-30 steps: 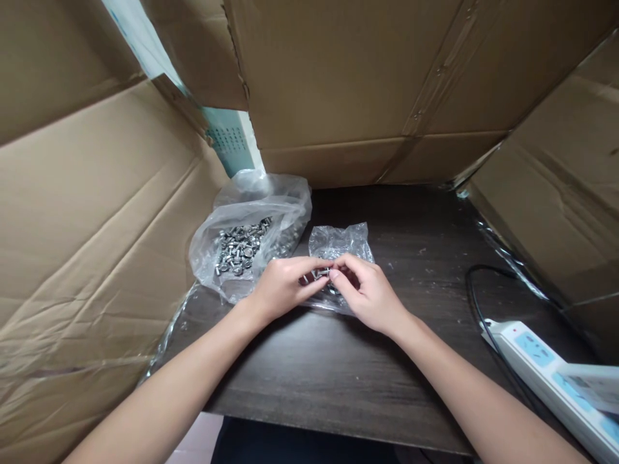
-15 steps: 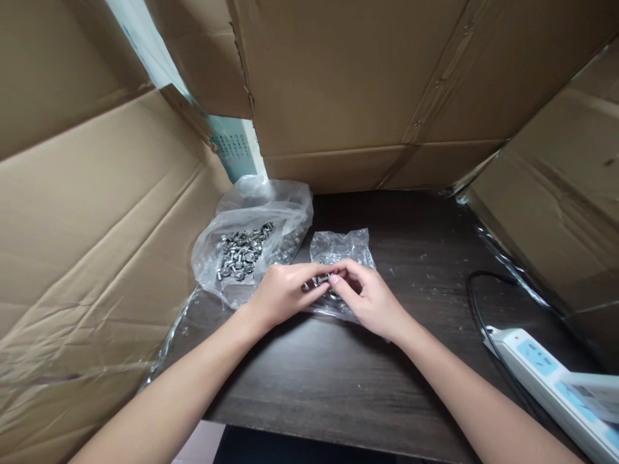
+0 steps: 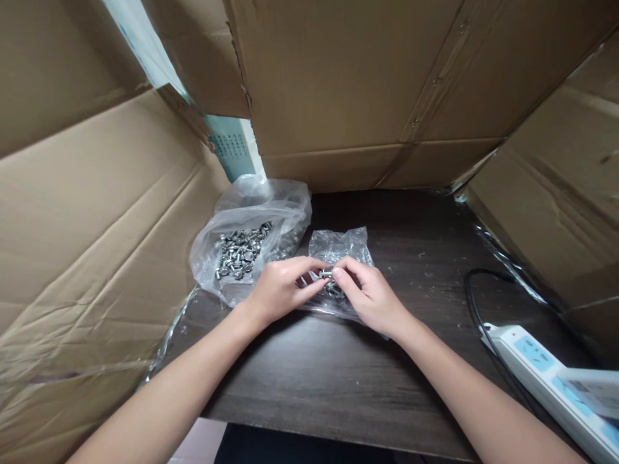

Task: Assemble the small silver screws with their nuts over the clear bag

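Observation:
A small silvery screw (image 3: 326, 274) lies level between my two hands, its shaft showing in the gap. My right hand (image 3: 370, 290) pinches its right end between thumb and forefinger. My left hand (image 3: 280, 287) is curled with thumb and fingertips around the other end; the exact contact there is partly hidden. Just beneath the fingers, a flat clear plastic bag (image 3: 339, 242) carries more small metal parts (image 3: 334, 290), partly covered by my hands. To the left, an open plastic bag (image 3: 206, 261) holds many shiny screws (image 3: 242, 250).
Cardboard walls (image 3: 367, 77) stand around the dark wooden table (image 3: 309, 380) at the left, back and right. A white power strip (image 3: 512, 341) lies at the right, with a black cable (image 3: 471, 290) beside it. A pale green printed panel (image 3: 232, 145) shows through a gap.
My left fingers have shifted slightly left and spread a little, exposing more of the screw. My right hand keeps its pinch. The view has moved slightly.

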`<act>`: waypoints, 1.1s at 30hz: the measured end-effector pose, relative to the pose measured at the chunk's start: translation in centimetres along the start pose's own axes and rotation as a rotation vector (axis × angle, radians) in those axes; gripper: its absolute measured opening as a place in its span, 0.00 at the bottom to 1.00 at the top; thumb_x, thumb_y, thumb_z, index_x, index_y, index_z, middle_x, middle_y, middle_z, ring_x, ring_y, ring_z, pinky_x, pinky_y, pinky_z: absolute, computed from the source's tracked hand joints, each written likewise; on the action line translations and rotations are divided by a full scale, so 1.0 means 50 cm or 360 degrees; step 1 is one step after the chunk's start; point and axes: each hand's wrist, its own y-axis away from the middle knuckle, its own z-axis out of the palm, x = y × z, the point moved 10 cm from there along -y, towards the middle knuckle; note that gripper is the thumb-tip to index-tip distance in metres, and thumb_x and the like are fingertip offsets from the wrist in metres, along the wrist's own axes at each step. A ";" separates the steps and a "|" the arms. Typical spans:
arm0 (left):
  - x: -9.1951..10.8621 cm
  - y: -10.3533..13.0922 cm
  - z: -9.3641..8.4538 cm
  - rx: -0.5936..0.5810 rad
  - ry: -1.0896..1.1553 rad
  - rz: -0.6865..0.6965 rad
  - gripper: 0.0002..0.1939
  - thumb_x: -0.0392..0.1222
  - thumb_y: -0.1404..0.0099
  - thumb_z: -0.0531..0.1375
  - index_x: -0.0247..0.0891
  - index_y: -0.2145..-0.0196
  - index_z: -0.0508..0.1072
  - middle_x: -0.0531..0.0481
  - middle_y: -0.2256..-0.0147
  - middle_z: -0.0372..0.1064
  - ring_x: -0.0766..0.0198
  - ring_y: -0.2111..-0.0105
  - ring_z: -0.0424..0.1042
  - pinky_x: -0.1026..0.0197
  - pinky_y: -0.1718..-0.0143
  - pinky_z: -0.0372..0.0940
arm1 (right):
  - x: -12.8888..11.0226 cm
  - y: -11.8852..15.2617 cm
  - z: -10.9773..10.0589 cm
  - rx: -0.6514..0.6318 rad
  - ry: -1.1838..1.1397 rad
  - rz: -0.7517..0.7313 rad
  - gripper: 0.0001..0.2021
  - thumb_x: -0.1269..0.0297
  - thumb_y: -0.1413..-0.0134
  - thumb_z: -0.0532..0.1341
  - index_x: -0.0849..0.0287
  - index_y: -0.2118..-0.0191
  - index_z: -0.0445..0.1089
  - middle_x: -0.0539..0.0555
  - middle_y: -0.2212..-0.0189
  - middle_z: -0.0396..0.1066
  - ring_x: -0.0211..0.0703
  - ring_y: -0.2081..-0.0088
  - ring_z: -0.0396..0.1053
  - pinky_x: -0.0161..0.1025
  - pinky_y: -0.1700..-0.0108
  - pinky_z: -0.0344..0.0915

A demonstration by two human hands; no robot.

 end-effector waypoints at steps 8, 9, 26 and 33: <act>0.007 -0.002 -0.005 0.0027 0.0010 0.0017 0.07 0.39 0.33 0.64 0.35 0.58 0.76 0.50 0.66 0.78 0.70 0.74 0.75 0.68 0.69 0.71 | -0.001 0.001 -0.007 0.0017 0.0037 0.0029 0.11 0.60 0.33 0.52 0.57 0.64 0.67 0.49 0.73 0.67 0.39 0.71 0.63 0.36 0.68 0.58; 0.007 -0.002 -0.005 0.0029 0.0011 0.0019 0.07 0.38 0.33 0.64 0.35 0.58 0.76 0.50 0.66 0.78 0.70 0.74 0.75 0.68 0.69 0.71 | -0.001 0.001 -0.008 0.0016 0.0034 0.0030 0.10 0.61 0.33 0.53 0.57 0.63 0.68 0.49 0.73 0.68 0.39 0.72 0.63 0.36 0.68 0.58; 0.014 -0.001 0.010 -0.0082 0.0016 0.0033 0.08 0.40 0.32 0.63 0.36 0.57 0.77 0.51 0.67 0.77 0.69 0.73 0.73 0.67 0.69 0.68 | -0.004 0.001 -0.013 0.0073 0.0053 -0.0015 0.17 0.59 0.32 0.52 0.58 0.73 0.63 0.48 0.77 0.61 0.37 0.74 0.59 0.36 0.70 0.55; 0.010 -0.002 0.011 -0.0078 0.0039 0.0028 0.09 0.38 0.32 0.63 0.35 0.55 0.77 0.51 0.66 0.77 0.70 0.74 0.73 0.68 0.70 0.68 | 0.000 0.001 -0.006 0.0021 0.0007 0.0003 0.07 0.65 0.36 0.55 0.58 0.67 0.66 0.48 0.74 0.66 0.38 0.73 0.62 0.36 0.68 0.58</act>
